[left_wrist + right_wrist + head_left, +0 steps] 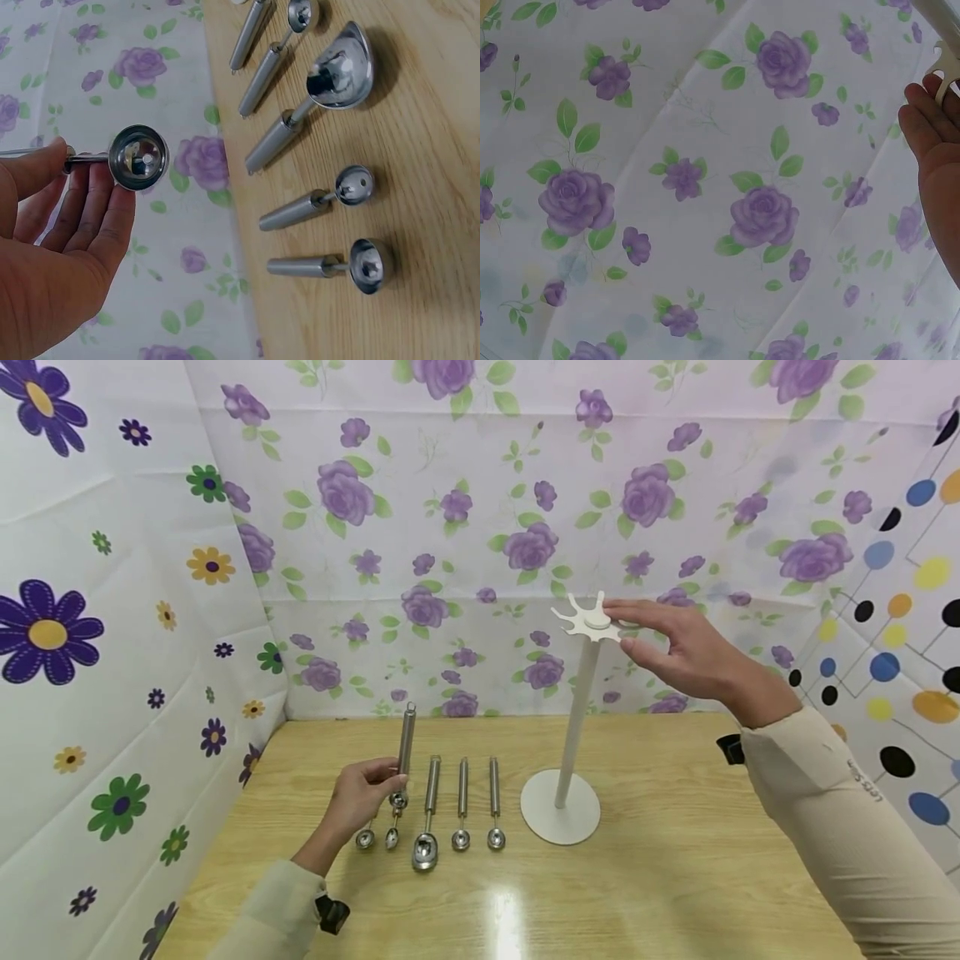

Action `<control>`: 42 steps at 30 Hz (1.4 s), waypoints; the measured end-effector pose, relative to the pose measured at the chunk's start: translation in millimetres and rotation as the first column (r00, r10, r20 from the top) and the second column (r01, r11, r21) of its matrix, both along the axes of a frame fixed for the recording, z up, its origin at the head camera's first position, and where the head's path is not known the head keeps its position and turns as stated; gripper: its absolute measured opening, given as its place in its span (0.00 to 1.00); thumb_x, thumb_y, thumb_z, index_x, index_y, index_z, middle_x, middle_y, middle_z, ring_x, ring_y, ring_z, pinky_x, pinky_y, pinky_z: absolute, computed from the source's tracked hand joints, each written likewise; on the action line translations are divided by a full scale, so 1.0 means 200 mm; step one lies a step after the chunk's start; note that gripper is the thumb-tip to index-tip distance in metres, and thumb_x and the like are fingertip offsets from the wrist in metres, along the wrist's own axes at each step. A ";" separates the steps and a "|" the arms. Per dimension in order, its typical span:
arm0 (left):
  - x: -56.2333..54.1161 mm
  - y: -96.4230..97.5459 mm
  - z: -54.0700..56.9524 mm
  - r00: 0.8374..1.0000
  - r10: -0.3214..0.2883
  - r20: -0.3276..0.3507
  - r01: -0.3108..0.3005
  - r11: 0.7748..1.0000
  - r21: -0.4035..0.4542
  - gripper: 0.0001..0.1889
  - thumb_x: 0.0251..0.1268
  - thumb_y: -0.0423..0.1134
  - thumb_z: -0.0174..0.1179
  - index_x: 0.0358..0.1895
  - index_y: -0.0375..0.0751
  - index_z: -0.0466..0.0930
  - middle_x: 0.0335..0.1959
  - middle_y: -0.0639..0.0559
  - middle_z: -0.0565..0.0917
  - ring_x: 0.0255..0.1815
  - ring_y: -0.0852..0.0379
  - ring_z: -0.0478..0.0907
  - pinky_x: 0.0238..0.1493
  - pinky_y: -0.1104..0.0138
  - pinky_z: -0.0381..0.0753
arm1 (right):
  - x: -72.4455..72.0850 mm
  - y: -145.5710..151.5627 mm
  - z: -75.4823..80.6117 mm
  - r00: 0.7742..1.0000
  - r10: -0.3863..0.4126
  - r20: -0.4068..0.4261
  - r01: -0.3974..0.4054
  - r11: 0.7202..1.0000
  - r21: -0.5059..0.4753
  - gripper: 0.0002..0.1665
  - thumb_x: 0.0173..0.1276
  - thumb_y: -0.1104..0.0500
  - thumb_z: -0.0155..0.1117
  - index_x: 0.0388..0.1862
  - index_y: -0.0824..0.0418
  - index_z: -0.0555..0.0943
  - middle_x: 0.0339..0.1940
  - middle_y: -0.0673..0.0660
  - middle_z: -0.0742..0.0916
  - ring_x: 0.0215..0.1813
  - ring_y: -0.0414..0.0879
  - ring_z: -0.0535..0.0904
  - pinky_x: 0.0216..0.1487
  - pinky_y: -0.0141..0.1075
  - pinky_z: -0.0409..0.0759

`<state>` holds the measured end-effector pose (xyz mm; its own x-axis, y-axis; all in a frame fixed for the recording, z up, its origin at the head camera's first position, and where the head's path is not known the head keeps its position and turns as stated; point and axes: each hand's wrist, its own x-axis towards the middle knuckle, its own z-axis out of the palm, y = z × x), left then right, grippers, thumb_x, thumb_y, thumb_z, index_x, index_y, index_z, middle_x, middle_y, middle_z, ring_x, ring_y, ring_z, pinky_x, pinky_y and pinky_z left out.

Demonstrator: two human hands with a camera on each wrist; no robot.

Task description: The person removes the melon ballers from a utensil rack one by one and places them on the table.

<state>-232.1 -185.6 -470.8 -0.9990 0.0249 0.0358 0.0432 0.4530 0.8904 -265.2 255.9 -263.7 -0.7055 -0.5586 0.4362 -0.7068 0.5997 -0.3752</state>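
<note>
My left hand [362,793] grips a metal scoop [406,739] by its handle, which points up with the bowl hanging down. In the left wrist view the round, shiny bowl of the held scoop [139,157] sticks out past the fingers. At the top of a white stand [576,722], my right hand [682,647] rests its nearly straight fingers at the hooked disc [596,621], thumb at the near edge. The right wrist view catches only part of that hand [937,150], with a white hook [946,71] against the fingers.
Several more metal scoops lie in a row on the wooden table [660,860], among them a larger oval one [424,852]. The stand's round base [543,814] is right of the row. Flowered cloth [450,527] hangs behind, with patterned cloth on both sides.
</note>
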 end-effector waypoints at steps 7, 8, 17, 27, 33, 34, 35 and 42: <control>-0.02 -0.07 -0.04 0.999 0.047 -0.001 -0.047 0.999 0.008 0.19 0.67 0.34 0.66 0.59 0.28 0.81 0.48 0.35 0.86 0.48 0.44 0.84 0.41 0.68 0.84 | 0.00 0.00 0.01 1.000 0.001 0.026 -0.001 1.000 -0.005 0.27 0.77 0.60 0.54 0.74 0.59 0.71 0.74 0.61 0.71 0.74 0.64 0.63 0.67 0.67 0.63; -0.02 -0.09 -0.04 0.999 0.050 0.001 -0.050 0.999 0.012 0.19 0.67 0.33 0.66 0.59 0.28 0.80 0.48 0.34 0.85 0.47 0.44 0.84 0.42 0.67 0.85 | 0.00 0.00 0.01 1.000 0.001 0.030 -0.001 1.000 -0.008 0.27 0.77 0.60 0.54 0.74 0.58 0.71 0.74 0.61 0.71 0.74 0.64 0.63 0.67 0.67 0.63; -0.03 -0.19 -0.09 0.994 0.079 0.080 -0.082 0.995 0.047 0.21 0.68 0.32 0.65 0.60 0.25 0.78 0.46 0.35 0.86 0.45 0.47 0.86 0.45 0.64 0.86 | -0.02 0.00 0.01 0.999 0.034 0.007 -0.034 0.999 -0.011 0.27 0.79 0.57 0.53 0.74 0.60 0.70 0.74 0.63 0.71 0.74 0.66 0.63 0.67 0.68 0.62; -0.03 -0.25 -0.14 0.980 0.119 0.160 -0.130 0.990 0.061 0.22 0.69 0.34 0.65 0.62 0.26 0.77 0.44 0.37 0.86 0.40 0.52 0.86 0.44 0.63 0.87 | -0.02 0.00 -0.01 0.999 0.039 0.002 -0.039 0.999 -0.018 0.28 0.79 0.55 0.53 0.74 0.61 0.70 0.74 0.63 0.71 0.75 0.65 0.62 0.67 0.68 0.61; -0.03 -0.29 -0.18 0.972 0.155 0.177 -0.162 0.987 0.022 0.22 0.69 0.34 0.65 0.62 0.25 0.77 0.43 0.36 0.86 0.38 0.53 0.86 0.41 0.64 0.87 | -0.02 0.00 -0.01 0.999 0.046 -0.007 -0.047 0.999 -0.023 0.28 0.80 0.53 0.52 0.74 0.61 0.70 0.74 0.63 0.71 0.74 0.66 0.62 0.67 0.69 0.61; -0.03 -0.30 -0.19 0.970 0.160 0.183 -0.166 0.986 0.013 0.22 0.69 0.33 0.64 0.62 0.25 0.77 0.43 0.36 0.86 0.38 0.53 0.86 0.41 0.64 0.87 | -0.02 0.00 -0.01 0.999 0.049 -0.013 -0.049 0.999 -0.024 0.28 0.80 0.52 0.52 0.74 0.61 0.70 0.74 0.63 0.71 0.74 0.66 0.62 0.67 0.69 0.62; -0.03 -0.31 -0.20 0.969 0.162 0.186 -0.166 0.986 0.008 0.22 0.69 0.33 0.64 0.62 0.24 0.76 0.43 0.36 0.87 0.38 0.53 0.85 0.41 0.64 0.87 | -0.02 0.00 -0.01 0.999 0.050 -0.016 -0.050 0.998 -0.024 0.28 0.80 0.52 0.52 0.74 0.61 0.70 0.74 0.63 0.71 0.74 0.66 0.62 0.67 0.69 0.62; -0.04 -0.36 -0.26 0.963 0.150 0.222 -0.153 0.988 -0.008 0.23 0.71 0.34 0.62 0.63 0.24 0.75 0.45 0.35 0.86 0.39 0.53 0.84 0.39 0.61 0.86 | -0.02 0.00 -0.01 0.998 0.061 -0.027 -0.062 0.997 -0.036 0.28 0.80 0.53 0.52 0.74 0.61 0.70 0.74 0.63 0.72 0.74 0.65 0.63 0.67 0.68 0.62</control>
